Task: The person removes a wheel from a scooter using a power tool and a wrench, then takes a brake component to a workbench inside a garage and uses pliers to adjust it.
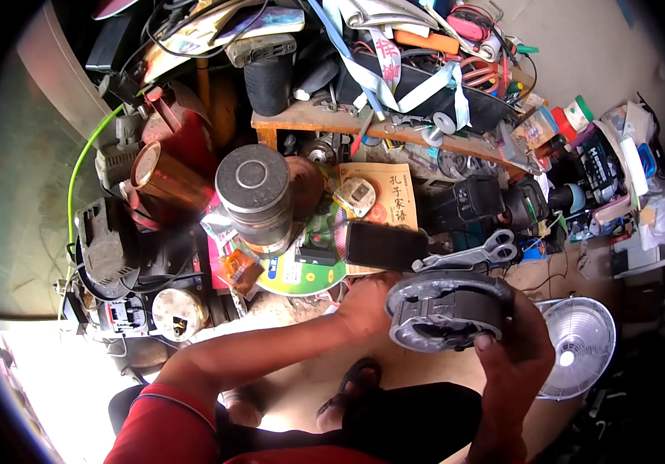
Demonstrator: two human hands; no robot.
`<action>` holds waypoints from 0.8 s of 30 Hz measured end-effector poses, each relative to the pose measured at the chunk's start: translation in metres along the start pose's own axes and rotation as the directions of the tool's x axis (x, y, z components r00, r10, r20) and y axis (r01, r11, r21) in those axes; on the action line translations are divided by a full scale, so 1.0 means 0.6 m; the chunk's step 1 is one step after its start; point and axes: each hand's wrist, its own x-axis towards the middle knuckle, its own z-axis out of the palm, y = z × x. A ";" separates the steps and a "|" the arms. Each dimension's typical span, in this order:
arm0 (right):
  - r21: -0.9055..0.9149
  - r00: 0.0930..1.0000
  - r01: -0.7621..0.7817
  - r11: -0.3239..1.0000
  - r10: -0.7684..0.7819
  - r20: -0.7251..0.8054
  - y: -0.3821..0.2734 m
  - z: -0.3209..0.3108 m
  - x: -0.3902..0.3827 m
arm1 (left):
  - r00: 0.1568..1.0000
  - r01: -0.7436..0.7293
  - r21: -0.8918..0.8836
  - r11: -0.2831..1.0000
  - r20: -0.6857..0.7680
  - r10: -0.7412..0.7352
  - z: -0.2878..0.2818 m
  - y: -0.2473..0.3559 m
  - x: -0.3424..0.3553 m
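Note:
A round, dark grey cast housing (448, 313) with a wide flange and a hollowed, ribbed side is held up in front of me, tilted. My right hand (519, 352) grips its right side, thumb on the near rim and fingers behind. At the housing's left edge is my left hand (369, 298), looking closed; the housing hides its fingertips and anything in them. Just beyond the housing lie grey-handled scissors (494, 249), handles to the right. A black phone (385, 246) rests left of them, on a tan book (398, 185).
A dark-lidded jar (253, 182) stands left of the book, an orange packet (241, 271) near it. A cluttered wooden shelf (301, 120) runs behind. A round wire-fronted fan or heater (579, 348) stands at right. Red machinery (181, 131), cables and a white-topped tin (179, 315) crowd the left.

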 end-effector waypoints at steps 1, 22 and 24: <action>0.050 1.000 0.026 0.998 -0.026 0.017 0.021 -0.002 -0.002 | 1.000 -0.021 -0.043 0.999 -0.003 0.021 -0.009 0.009 0.003; -0.274 0.918 0.390 0.879 -0.349 0.187 0.055 0.027 -0.034 | 0.780 0.373 -0.886 -0.277 0.461 -0.424 -0.133 0.333 -0.066; -0.169 0.893 0.433 0.885 -0.396 0.211 -0.025 0.032 -0.048 | 0.815 0.301 -0.864 -0.404 0.452 -0.362 -0.157 0.380 -0.101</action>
